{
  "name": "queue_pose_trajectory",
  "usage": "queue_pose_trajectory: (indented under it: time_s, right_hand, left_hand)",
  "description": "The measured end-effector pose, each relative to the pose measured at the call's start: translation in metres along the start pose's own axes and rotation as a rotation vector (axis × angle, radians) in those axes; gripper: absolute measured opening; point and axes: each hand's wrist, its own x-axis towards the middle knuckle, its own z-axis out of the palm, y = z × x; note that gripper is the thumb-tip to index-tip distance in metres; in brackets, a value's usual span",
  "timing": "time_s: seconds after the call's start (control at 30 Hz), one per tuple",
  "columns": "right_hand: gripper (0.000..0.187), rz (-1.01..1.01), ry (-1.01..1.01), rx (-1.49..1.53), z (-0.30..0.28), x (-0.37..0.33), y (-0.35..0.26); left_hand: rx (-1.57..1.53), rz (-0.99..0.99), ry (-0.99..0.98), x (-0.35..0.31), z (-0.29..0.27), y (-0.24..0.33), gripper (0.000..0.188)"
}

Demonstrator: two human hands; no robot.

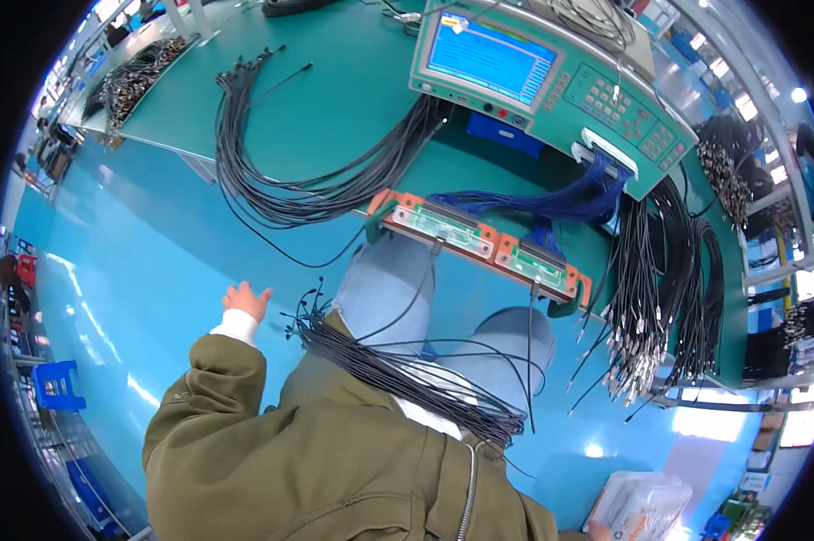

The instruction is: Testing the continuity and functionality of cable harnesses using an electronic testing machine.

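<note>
My left hand (246, 300) is held out over the floor, left of my lap, fingers apart and holding nothing. Nearest to it are the ends of a bundle of thin black cables (407, 374) lying across my lap. At the lower edge, only a bit of my right hand (598, 532) shows against the left side of a white and clear plastic-wrapped package (646, 505); its fingers are mostly hidden. Before my knees, an orange test fixture (493, 242) with two green connector boards sits at the table edge. One black cable hangs from each board.
A green tester (596, 99) with a lit blue screen stands on the green table (353, 90), joined to the fixture by blue wires (533, 200). Black cables (281, 194) droop over the edge at left. More cable bundles (641, 316) hang at right. A blue stool (58, 385) stands far left.
</note>
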Motion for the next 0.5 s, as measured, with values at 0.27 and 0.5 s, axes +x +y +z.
queue_pose_trajectory:
  time_s: [0.27, 0.5]
  right_hand:
    - [0.029, -1.211, 0.187, 0.766, 0.006, -0.134, -0.381]
    - [0.066, -1.57, -0.917, 0.325, 0.104, -0.179, -0.539]
  left_hand:
    - [-2.25, -0.628, -0.159, 0.032, -0.035, 0.086, 0.029]
    - [-2.546, 0.159, -0.996, -0.109, -0.132, 0.196, 0.031]
